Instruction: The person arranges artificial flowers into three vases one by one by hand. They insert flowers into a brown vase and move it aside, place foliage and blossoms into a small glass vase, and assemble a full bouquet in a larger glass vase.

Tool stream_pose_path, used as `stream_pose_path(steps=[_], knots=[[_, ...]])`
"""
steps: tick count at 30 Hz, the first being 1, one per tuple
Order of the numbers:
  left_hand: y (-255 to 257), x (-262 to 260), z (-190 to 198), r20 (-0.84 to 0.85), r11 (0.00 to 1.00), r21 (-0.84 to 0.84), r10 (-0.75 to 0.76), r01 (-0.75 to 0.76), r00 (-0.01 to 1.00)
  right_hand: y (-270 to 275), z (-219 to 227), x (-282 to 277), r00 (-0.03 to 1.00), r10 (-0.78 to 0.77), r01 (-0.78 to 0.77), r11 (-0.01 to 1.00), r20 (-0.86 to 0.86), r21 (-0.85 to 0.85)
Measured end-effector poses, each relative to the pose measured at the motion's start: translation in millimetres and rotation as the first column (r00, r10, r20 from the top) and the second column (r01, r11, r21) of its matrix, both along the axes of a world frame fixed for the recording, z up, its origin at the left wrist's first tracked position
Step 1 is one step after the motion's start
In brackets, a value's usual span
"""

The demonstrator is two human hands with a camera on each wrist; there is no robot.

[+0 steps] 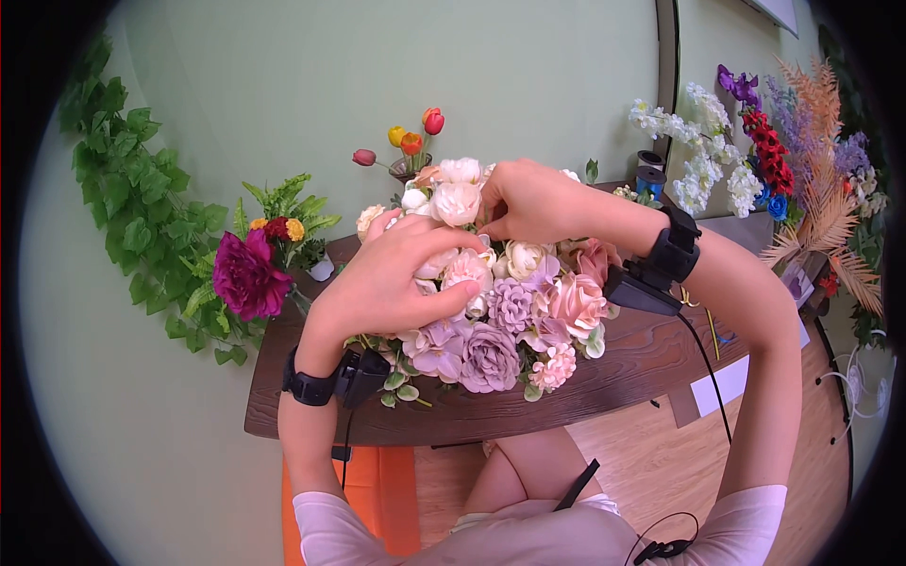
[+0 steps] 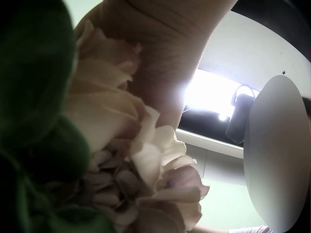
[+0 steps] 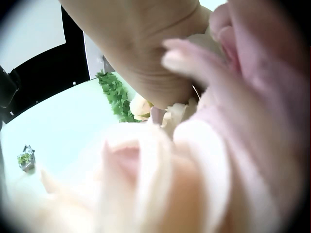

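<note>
A large arrangement of artificial flowers [image 1: 491, 358] sits on the dark wooden table, with mauve roses, pink blooms and green leaves facing me. My left hand [image 1: 387, 278] lies over its left side, thumb and fingers curved round a pale pink flower [image 1: 467, 269]. From above, my right hand [image 1: 533, 198] reaches in with curled fingers, thumb and forefinger pinching among the white flowers beside a white rose [image 1: 456, 203]. Blooms hide the right fingertips. Both wrist views are crowded by close petals; the left hand's wrist [image 2: 165, 53] and the right hand's wrist [image 3: 141, 48] show behind them.
On the dark wooden table [image 1: 293, 396], a magenta flower [image 1: 250, 274] with ferns stands left and tulips [image 1: 411, 143] stand behind. Ribbon spools [image 1: 649, 179] are at the back right. Tall white blossoms [image 1: 703, 141] and dried leaves [image 1: 830, 226] fill the right side. Ivy [image 1: 132, 208] hangs left.
</note>
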State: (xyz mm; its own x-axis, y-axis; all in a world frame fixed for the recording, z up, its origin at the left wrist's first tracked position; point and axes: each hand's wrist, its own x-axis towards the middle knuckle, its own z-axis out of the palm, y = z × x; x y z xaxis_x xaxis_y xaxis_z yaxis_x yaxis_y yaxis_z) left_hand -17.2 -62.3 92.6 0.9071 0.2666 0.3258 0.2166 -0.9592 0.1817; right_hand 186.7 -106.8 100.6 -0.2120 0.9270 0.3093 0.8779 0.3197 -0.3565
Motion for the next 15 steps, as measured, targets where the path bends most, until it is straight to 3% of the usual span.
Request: stream_pose_path(steps=[2,6,9,12,15], knots=[[2.4,1.2,-2.9,0.028,0.999,-0.002,-0.037,0.037,0.999,-2.0,0.6,-0.3,0.996,-0.024,0.032,0.996,0.088,-0.083],[1.8,1.7,-2.5,0.059,0.997,-0.018,-0.074,0.076,0.995,-8.1,10.7,3.5,0.993,0.048,-0.044,0.998,0.105,-0.043],[-0.8,1.0,-0.3,0.047,0.998,-0.033,-0.053,0.055,0.997,-18.3,22.9,3.2,0.987,0.099,-0.088,0.992,-0.123,0.085],[0.5,0.7,-2.3,0.077,0.997,-0.003,-0.074,0.074,0.994,-29.8,29.6,4.3,0.969,0.206,-0.175,0.962,-0.139,0.209],[1.8,1.0,-1.8,0.053,0.997,0.012,-0.073,0.073,0.996,-36.5,36.5,0.1,0.979,0.203,-0.197,0.967,-0.019,0.163]])
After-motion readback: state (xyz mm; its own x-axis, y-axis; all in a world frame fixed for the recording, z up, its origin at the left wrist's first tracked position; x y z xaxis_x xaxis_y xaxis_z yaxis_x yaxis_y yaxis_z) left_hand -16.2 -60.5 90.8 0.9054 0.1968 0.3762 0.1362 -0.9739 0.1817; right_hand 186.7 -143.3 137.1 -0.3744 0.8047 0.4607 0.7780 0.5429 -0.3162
